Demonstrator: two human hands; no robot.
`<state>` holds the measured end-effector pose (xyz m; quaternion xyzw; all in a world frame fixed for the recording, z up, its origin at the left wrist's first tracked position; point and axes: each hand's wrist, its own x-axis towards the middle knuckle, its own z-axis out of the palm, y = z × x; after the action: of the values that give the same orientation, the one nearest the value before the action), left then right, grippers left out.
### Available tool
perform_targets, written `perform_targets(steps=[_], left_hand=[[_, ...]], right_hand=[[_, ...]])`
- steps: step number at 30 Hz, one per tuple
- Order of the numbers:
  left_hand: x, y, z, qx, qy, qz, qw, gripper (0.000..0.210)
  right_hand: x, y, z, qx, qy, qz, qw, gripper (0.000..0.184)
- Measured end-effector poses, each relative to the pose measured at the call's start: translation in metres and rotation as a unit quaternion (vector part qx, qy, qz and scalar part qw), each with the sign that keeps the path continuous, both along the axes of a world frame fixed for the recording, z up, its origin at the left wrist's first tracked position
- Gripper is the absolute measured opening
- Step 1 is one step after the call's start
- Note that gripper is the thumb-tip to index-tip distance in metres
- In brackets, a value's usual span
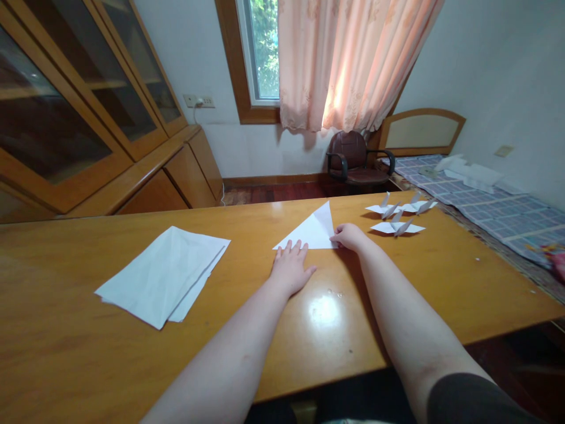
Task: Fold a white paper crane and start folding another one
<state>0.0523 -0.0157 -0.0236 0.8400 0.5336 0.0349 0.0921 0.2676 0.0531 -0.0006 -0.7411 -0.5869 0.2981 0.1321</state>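
Observation:
A white sheet of paper (pixel 311 228), folded into a triangle, lies on the wooden table with its peak pointing away from me. My left hand (pixel 291 270) rests flat with fingers spread, the fingertips on the paper's near edge. At the paper's right side, my right hand (pixel 348 237) pinches its edge near the lower right corner between thumb and fingers. Farther right stand several folded white paper cranes (pixel 398 227) with raised wings. To the left lies a stack of white paper sheets (pixel 170 274), slightly fanned and creased.
The glossy table (pixel 282 365) stretches across the view. Beyond it are a brown armchair (pixel 351 156), a pink curtain (pixel 339 65) and a window. A glass-fronted cabinet (pixel 119 141) stands at left. On the right is a bed (pixel 481 200) with a checked cover.

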Motion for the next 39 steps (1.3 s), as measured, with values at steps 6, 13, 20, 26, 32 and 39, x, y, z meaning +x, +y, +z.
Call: perform_targets(steps=[6,13,20,26,32,39], left_hand=[[0.000,-0.001,-0.001,0.007,0.005,-0.003,1.000,0.069],[0.000,-0.001,0.003,-0.006,0.011,-0.004,1.000,0.069],[0.000,-0.001,0.004,-0.005,0.008,-0.006,1.000,0.068],[0.000,-0.001,0.003,0.000,0.007,-0.008,1.000,0.066],[0.000,-0.001,0.003,-0.004,0.006,-0.005,1.000,0.066],[-0.001,0.000,0.003,-0.004,0.005,-0.011,1.000,0.064]], right_hand=[[0.001,0.002,0.001,-0.008,0.002,0.004,1.000,0.008],[0.002,0.002,-0.001,-0.007,0.011,0.009,1.000,0.011],[0.007,0.004,0.001,-0.049,-0.014,0.025,0.998,0.016],[0.009,0.003,0.000,-0.056,0.012,0.010,0.998,0.016],[0.008,0.003,0.005,-0.070,-0.052,0.019,0.996,0.015],[0.010,0.001,0.011,-0.061,-0.123,0.061,0.989,0.017]])
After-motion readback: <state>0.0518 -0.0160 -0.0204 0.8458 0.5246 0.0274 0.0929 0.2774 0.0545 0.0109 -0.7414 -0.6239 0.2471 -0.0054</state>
